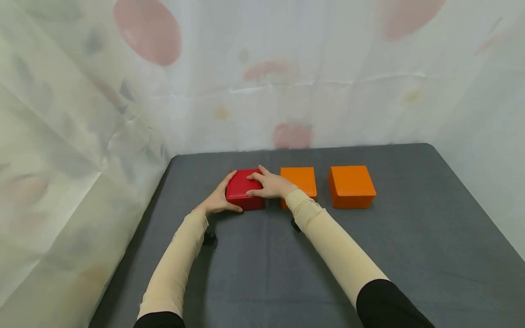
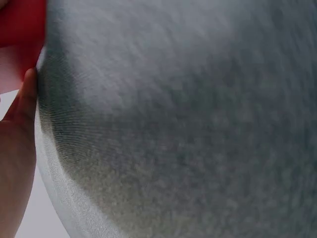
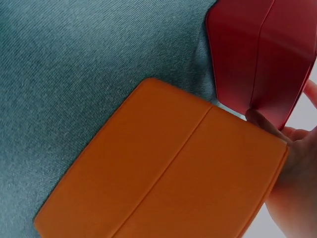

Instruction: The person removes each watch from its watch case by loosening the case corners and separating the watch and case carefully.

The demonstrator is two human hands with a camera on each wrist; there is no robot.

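The person's left hand [image 1: 216, 200] curls round the left side of a red box [image 1: 243, 187], its fingers reaching along the far left edge and its thumb [image 1: 234, 208] lying along the near lower edge. In the left wrist view only the edge of that hand [image 2: 15, 148] and a corner of the red box [image 2: 22, 22] show beside the grey cloth [image 2: 188, 124], so the grip is read from the head view. The red box sits on the grey cloth between the two hands, its lid on. The right hand [image 1: 271, 185] lies over the box's right side, fingers spread across the lid and thumb [image 1: 254, 193] pressed to the near right face, so it too grips the box. In the right wrist view a fingertip [image 3: 257, 119] rests against the red box [image 3: 262, 54], just beside an orange box [image 3: 168, 178]. This orange box [image 1: 299, 180] stands just to the right of the right hand, partly behind the wrist and very near the red box; whether the two boxes touch cannot be told. A second orange box [image 1: 351, 186] stands further right, apart from the first. Both forearms wear beige sleeves [image 1: 328, 237]. Pale patterned curtains [image 1: 262, 82] hang beyond the hands and to their left.
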